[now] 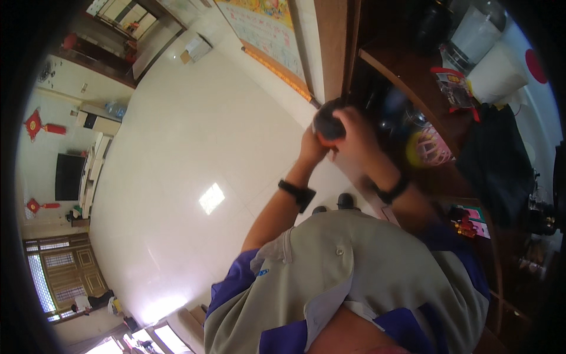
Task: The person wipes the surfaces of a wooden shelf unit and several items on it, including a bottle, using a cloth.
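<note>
Both of my hands hold a dark, rounded object (329, 124) with a red-orange lower edge, in front of me beside a wooden shelf unit. My left hand (313, 144) grips it from the left and below. My right hand (353, 132) lies over its right side, slightly blurred, with fingers curled on it. What the object is cannot be told. Each wrist wears a black band.
At the right, the curved wooden shelf (411, 95) holds a red snack packet (455, 90), a white container (495, 73) and dark cloth (495, 163). A pink basket-like item (433, 146) sits lower. A hanging scroll (269, 40) is on the wall ahead; tiled floor (177, 132) lies left.
</note>
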### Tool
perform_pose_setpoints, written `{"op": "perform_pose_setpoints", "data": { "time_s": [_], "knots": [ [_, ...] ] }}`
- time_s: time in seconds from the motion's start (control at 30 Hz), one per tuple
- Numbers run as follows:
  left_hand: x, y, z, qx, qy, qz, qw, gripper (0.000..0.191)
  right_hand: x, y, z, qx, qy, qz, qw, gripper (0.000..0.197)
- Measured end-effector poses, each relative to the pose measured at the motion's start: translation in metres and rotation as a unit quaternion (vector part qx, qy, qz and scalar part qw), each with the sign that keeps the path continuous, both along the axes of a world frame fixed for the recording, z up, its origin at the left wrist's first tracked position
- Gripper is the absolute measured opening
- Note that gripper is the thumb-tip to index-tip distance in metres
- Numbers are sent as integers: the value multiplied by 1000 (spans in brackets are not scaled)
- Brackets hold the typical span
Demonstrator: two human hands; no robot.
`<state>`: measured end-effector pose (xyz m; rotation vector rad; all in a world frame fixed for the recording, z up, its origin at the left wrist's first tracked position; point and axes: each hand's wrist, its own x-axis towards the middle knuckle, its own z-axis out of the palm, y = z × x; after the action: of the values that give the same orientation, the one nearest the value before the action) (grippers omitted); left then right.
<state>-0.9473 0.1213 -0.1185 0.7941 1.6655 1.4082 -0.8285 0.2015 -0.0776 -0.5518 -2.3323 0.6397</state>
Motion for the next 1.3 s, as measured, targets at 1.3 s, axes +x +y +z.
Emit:
{"op": "perform_pose_setpoints", "data": {
  "time_s": [1.3],
  "knots": [
    [21,-40,70,208,270,53,939,47,32,-29,55,-78,10,64,995,56]
  ]
}}
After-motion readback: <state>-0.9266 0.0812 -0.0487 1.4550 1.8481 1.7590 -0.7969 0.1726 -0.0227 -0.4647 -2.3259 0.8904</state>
